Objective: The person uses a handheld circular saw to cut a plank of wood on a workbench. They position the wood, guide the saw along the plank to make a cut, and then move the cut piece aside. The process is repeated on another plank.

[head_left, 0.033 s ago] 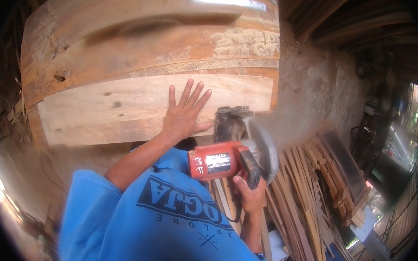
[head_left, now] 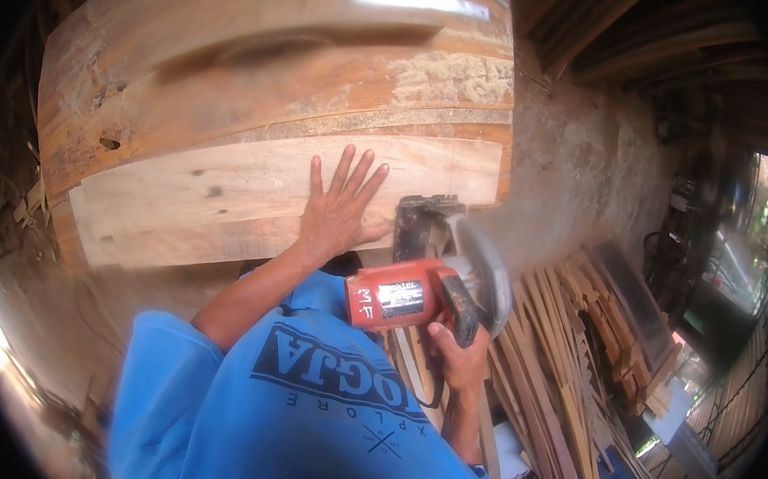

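My right hand (head_left: 464,355) is clamping a red, likely heavy circular saw (head_left: 391,295), best held there; leftward, my left hand (head_left: 335,216) is splaying over a pale wooden board (head_left: 258,197).

a bright blue shirt (head_left: 262,449) with a loose, short left sleeve (head_left: 161,366); a dark block (head_left: 339,372) of blue lettering, spaced small letters (head_left: 357,412) and a crossed-line emblem (head_left: 383,441); left hand (head_left: 337,211) and right hand (head_left: 463,356) bare.
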